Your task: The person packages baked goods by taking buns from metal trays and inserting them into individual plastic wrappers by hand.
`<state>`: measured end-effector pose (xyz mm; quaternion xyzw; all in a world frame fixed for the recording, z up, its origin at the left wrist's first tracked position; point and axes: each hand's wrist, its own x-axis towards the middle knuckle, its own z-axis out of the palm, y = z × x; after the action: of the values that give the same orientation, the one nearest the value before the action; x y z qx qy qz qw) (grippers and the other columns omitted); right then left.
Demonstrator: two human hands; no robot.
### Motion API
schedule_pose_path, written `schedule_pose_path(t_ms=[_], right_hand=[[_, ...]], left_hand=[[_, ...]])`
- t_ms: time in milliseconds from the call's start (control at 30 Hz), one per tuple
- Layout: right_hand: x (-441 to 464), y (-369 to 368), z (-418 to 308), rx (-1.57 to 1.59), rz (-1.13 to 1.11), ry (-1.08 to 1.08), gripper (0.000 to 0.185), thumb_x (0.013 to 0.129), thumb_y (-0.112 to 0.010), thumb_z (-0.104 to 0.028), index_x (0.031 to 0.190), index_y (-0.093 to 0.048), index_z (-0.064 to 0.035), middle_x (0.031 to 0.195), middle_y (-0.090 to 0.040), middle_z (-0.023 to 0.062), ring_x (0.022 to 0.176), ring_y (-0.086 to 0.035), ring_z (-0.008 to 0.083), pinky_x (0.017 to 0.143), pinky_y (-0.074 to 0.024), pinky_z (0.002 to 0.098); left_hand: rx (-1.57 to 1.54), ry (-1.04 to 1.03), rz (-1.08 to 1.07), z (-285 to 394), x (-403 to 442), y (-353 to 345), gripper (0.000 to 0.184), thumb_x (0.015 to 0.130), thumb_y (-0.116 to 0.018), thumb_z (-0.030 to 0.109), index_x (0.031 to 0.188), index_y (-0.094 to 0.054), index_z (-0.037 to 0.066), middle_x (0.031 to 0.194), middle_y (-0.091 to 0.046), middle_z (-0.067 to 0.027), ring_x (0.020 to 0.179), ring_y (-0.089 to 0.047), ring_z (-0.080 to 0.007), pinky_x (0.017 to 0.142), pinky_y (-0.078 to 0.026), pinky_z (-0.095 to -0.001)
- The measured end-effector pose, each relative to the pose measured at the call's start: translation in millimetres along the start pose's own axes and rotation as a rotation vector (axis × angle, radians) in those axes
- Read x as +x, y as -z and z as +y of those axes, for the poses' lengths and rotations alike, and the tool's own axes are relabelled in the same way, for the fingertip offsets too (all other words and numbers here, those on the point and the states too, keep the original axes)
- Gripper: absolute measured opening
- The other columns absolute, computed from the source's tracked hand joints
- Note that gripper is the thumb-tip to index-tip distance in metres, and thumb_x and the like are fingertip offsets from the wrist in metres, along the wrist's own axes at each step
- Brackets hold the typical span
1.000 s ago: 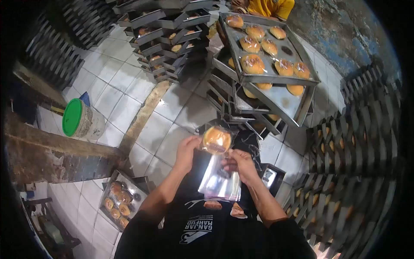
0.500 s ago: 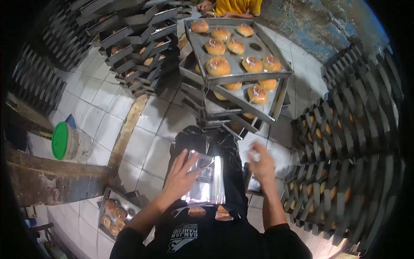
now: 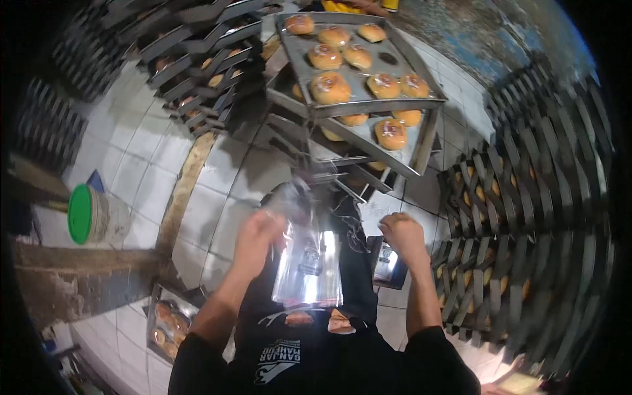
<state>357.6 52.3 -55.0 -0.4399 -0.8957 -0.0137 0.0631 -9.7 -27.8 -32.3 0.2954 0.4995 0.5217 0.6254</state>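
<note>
My left hand [image 3: 259, 238] has its fingers pinched on a clear plastic bag [image 3: 291, 201], which is blurred by motion. Below it, a stack of clear printed bags [image 3: 308, 273] lies on my lap. Off to the right, my right hand [image 3: 403, 238] is curled closed above a small dark tray [image 3: 390, 266] holding more bags, and nothing shows between its fingers. In front of my knees stands a pile of metal trays; the top tray [image 3: 359, 85] bears several wrapped buns. A wrapped bun [image 3: 391, 133] lies on the tray beneath.
Stacked trays of buns rise at the upper left [image 3: 204, 62] and at the right [image 3: 520, 184]. A bucket with a green lid [image 3: 80, 214] stands at the left. Another bun tray [image 3: 158, 306] is at the lower left. A person in yellow [image 3: 352, 5] sits behind the pile.
The bagged bun that both hands held is gone from them, and a wrapped bun now lies on the second tray. My left hand has lifted a bag; my right hand has moved right and closed.
</note>
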Motion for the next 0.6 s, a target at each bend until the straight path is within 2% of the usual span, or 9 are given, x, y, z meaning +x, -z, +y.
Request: schedule_pose_path(t_ms=[100,133,233,267,367,400,533,600], right_hand=[[19.9,38.9,-35.2,1.064,-0.096,-0.516,0.018,0.098,-0.070,-0.018,0.104,-0.068,-0.0007,0.081,-0.064,0.0017,0.066,-0.058,0.0086,0.062,-0.0482,0.0260],[30.3,48.3,-43.8,1.069,-0.112,-0.528,0.022,0.098,-0.071,-0.017,0.108,-0.068,0.0017,0.082,-0.065,0.0017,0.067,-0.056,0.0068,0.061,-0.0457,0.0248],[54.5,60.1,-39.1,0.869,-0.179,-0.426,0.033,0.095,-0.073,-0.028,0.112,-0.070,0.0004,0.091,-0.073,0.0098,0.078,-0.067,0.0175,0.072,-0.0536,0.0319],[60.6,68.3,-35.5,0.798,-0.134,-0.357,0.037,0.095,-0.073,-0.029,0.116,-0.069,0.0013,0.091,-0.073,0.0098,0.082,-0.067,0.0169,0.075,-0.0532,0.0323],[74.8,82.4,-27.2,0.892,-0.059,-0.420,0.028,0.098,-0.072,-0.019,0.117,-0.067,0.0014,0.083,-0.064,0.0003,0.075,-0.055,0.0059,0.066,-0.0455,0.0247],[79.3,87.7,-25.4,0.861,-0.062,-0.412,0.029,0.098,-0.072,-0.018,0.118,-0.067,0.0020,0.084,-0.064,-0.0007,0.078,-0.056,0.0059,0.067,-0.0461,0.0250],[82.6,98.1,-21.5,0.883,-0.028,-0.325,0.027,0.098,-0.072,-0.016,0.117,-0.068,0.0032,0.085,-0.065,-0.0015,0.079,-0.059,0.0068,0.070,-0.0490,0.0246],[86.3,90.8,18.2,0.767,0.034,-0.322,0.021,0.098,-0.071,-0.015,0.111,-0.071,0.0017,0.086,-0.066,-0.0007,0.080,-0.062,0.0087,0.072,-0.0516,0.0243]], left_hand=[[-0.338,0.041,0.187,6.8,12.1,-4.6,0.024,0.105,-0.061,0.029,0.098,-0.063,0.005,0.083,-0.068,-0.0078,0.071,-0.067,-0.0174,0.063,-0.054,-0.0324],[-0.439,0.084,0.219,8.3,16.1,-8.9,0.026,0.105,-0.059,0.031,0.099,-0.062,0.006,0.082,-0.067,-0.0075,0.070,-0.066,-0.0173,0.062,-0.053,-0.0327],[-0.380,0.123,0.147,-31.7,26.9,4.4,0.027,0.105,-0.060,0.034,0.099,-0.062,0.007,0.076,-0.062,-0.0052,0.066,-0.062,-0.0167,0.060,-0.050,-0.0326],[-0.331,0.126,0.140,-28.2,22.1,2.5,0.027,0.105,-0.060,0.033,0.100,-0.061,0.007,0.076,-0.061,-0.0042,0.064,-0.058,-0.0157,0.060,-0.048,-0.0313],[-0.343,0.055,0.195,-39.0,22.5,6.5,0.027,0.105,-0.060,0.032,0.099,-0.062,0.006,0.074,-0.061,-0.0039,0.065,-0.058,-0.0158,0.060,-0.046,-0.0303],[-0.400,0.048,0.099,-40.8,24.3,10.9,0.025,0.106,-0.058,0.030,0.099,-0.062,0.007,0.074,-0.061,-0.0036,0.066,-0.059,-0.0147,0.062,-0.047,-0.0295],[-0.435,0.043,0.140,-28.9,22.8,1.8,0.022,0.107,-0.055,0.028,0.105,-0.061,0.006,0.077,-0.065,-0.0062,0.063,-0.059,-0.0132,0.057,-0.047,-0.0300],[-0.450,0.057,0.182,-28.4,22.3,0.6,0.023,0.108,-0.054,0.028,0.107,-0.061,0.005,0.079,-0.068,-0.0083,0.061,-0.059,-0.0136,0.054,-0.046,-0.0299]])
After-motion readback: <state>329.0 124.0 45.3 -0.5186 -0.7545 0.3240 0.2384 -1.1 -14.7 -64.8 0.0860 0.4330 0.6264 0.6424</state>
